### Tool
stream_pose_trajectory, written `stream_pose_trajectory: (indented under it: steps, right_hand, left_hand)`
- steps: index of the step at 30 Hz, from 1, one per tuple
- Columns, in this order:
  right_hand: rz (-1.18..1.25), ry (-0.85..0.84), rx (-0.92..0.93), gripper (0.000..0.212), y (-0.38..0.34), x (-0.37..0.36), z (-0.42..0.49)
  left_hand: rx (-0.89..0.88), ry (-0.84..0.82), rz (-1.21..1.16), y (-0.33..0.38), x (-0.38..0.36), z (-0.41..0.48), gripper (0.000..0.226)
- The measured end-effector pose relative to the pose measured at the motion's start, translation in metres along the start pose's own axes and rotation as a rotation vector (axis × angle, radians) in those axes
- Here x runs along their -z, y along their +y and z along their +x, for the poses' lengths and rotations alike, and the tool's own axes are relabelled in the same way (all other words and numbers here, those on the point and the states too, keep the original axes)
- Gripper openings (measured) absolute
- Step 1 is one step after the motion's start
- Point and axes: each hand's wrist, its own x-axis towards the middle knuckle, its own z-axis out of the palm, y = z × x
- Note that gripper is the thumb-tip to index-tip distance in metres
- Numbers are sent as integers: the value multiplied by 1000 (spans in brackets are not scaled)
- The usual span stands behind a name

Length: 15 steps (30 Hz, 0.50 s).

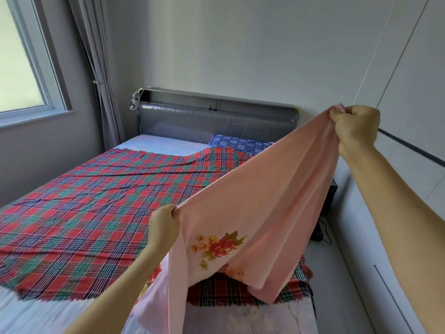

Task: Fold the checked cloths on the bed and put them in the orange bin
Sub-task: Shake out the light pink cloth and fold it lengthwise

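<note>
Both hands pinch the pink cloth point(265, 189), left hand point(165, 225) low, right hand point(354, 128) high, stretching its edge taut above the checked cloth point(96, 201), likely to fold it.

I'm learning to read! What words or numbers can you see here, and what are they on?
None: no word, number or label shows anywhere. The pink cloth has only a flower print, the checked cloth only squares, the blue pillow only a flower pattern.
</note>
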Motion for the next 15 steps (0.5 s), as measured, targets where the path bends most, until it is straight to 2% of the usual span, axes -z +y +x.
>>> stream_pose_trajectory:
  steps: [2,4,6,8,12,14,15]
  right_hand:
    - [-188,38,6,36,19,7,-3]
    - [-371,77,-30,39,44,16,-9]
    - [-500,63,-123,31,72,25,-15]
    - [-587,21,-243,27,98,31,-22]
    - [-792,-150,-456,30,131,34,-46]
    - [-927,-320,-406,39,127,27,-62]
    - [-871,-465,-306,54,118,22,-72]
  left_hand:
    - [105,-11,-146,10,6,3,36]
    - [116,-68,-301,30,20,8,33]
    - [23,-157,-371,51,38,13,26]
    - [-121,-240,-307,73,55,15,24]
    - [-317,-351,-77,104,67,23,26]
    - [-376,-404,-49,114,66,27,24]
    - [-400,-432,-49,117,64,27,22]
